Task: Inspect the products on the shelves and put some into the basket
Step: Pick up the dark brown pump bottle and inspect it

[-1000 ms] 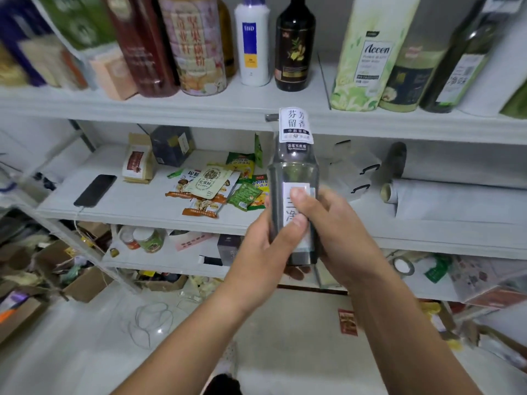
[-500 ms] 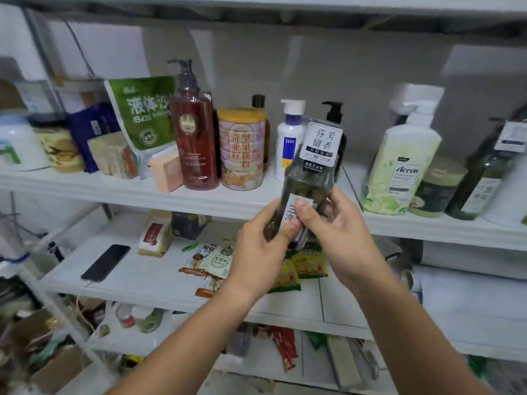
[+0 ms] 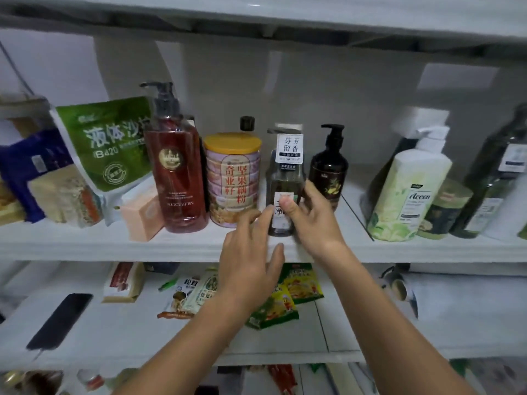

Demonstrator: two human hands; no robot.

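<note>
grey pump bottle (image 3: 285, 192) back on upper shelf (image 3: 85, 246), no longer held up for reading. your right hand (image 3: 310, 220) grips it, left hand (image 3: 251, 249) spread, seemingly just released. rejected; basket unseen.

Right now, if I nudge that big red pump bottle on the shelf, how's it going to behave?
The red pump bottle looks tall and full, so probably heavy and inclined to tip rather than slide. Its glossy surface may be slippery. It stands close to the round tin, which would likely get bumped.
</note>
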